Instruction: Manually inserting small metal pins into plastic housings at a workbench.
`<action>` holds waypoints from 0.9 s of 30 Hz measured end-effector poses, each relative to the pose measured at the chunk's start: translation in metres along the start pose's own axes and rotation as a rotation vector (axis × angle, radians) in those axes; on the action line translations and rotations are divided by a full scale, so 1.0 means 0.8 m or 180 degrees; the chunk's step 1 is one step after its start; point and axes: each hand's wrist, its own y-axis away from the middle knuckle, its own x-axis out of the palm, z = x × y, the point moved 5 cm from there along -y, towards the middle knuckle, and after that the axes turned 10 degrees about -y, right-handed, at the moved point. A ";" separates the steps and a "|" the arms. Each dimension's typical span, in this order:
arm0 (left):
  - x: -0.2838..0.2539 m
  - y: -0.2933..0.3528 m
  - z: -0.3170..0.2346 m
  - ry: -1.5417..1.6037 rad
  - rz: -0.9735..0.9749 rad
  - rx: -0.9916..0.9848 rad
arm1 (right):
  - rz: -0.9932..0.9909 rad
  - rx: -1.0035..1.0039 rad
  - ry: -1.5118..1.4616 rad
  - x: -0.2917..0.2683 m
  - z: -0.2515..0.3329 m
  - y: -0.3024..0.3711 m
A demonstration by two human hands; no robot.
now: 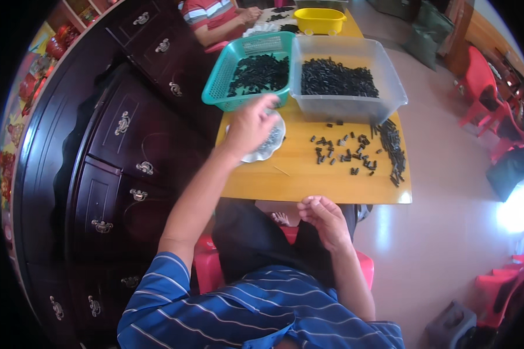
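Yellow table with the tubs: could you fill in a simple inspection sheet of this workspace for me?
Surface: yellow rectangular table, glossy.
Things in use: green perforated plastic basket and clear rectangular plastic bin, each holding small black pieces; white scalloped dish of small greyish bits; short black pieces scattered at right, beside longer black sticks.
Clutter: thin pale stick near the dish.
Hands: left hand blurred, overlapping the dish in view, grip unclear; right hand by the near edge, thumb and fingers together, anything held too small to tell.
Cables: nothing seen.
Surroundings: dark drawer cabinet at left, red plastic chairs at right, another person's striped sleeve beyond the basket.
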 end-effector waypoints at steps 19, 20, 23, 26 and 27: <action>0.189 0.059 -0.084 -0.0815 0.0972 0.0496 | -0.0268 -0.0253 -0.0194 -0.014 0.013 -0.001; 0.191 0.060 -0.083 -0.0815 0.0980 0.0500 | -0.0269 -0.0263 -0.0208 -0.014 0.013 -0.001; 0.196 0.063 -0.080 -0.0963 0.1067 0.0557 | -0.0297 -0.0275 -0.0211 -0.014 0.013 -0.001; 0.190 0.071 -0.082 -0.0877 0.1072 0.0521 | -0.0466 -0.0370 -0.0292 -0.016 0.016 -0.001; 0.183 0.075 -0.085 -0.0565 0.0947 0.0526 | -0.0604 -0.0464 -0.0384 -0.018 0.019 -0.001</action>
